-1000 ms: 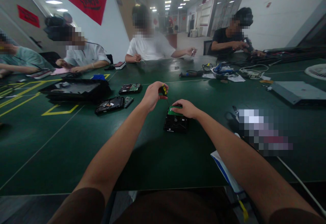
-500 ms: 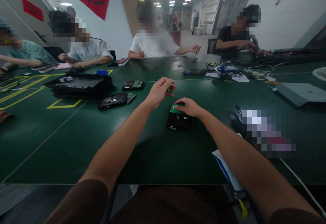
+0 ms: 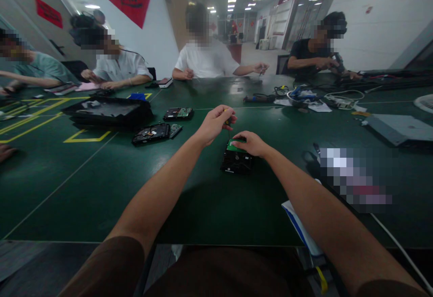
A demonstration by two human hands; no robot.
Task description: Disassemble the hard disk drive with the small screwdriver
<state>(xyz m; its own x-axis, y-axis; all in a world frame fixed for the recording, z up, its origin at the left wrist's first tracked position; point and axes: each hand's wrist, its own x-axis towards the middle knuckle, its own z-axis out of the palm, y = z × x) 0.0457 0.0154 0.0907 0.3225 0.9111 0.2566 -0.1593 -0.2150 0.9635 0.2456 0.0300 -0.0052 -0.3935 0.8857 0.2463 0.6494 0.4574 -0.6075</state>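
A black hard drive [image 3: 236, 162] lies on the green table in front of me, its green circuit board [image 3: 233, 144] facing up at the far end. My left hand [image 3: 218, 123] is closed around a small screwdriver [image 3: 228, 120] with a yellow and dark handle. The thin shaft points down at the board's far left part; whether its tip sits in a screw is too small to tell. My right hand [image 3: 252, 143] grips the drive from the right, its thumb lying over the board.
Two more drives, one closed [image 3: 178, 113] and one opened [image 3: 151, 134], lie left beside a black tray [image 3: 108, 112]. A grey metal case [image 3: 401, 129], cables [image 3: 345, 96] and a pixelated object [image 3: 355, 177] are on the right. Several people sit across the table [image 3: 203, 207].
My left hand's fingers have turned slightly around the screwdriver handle. My right hand and the drive keep their places, while the whole view has shifted a little.
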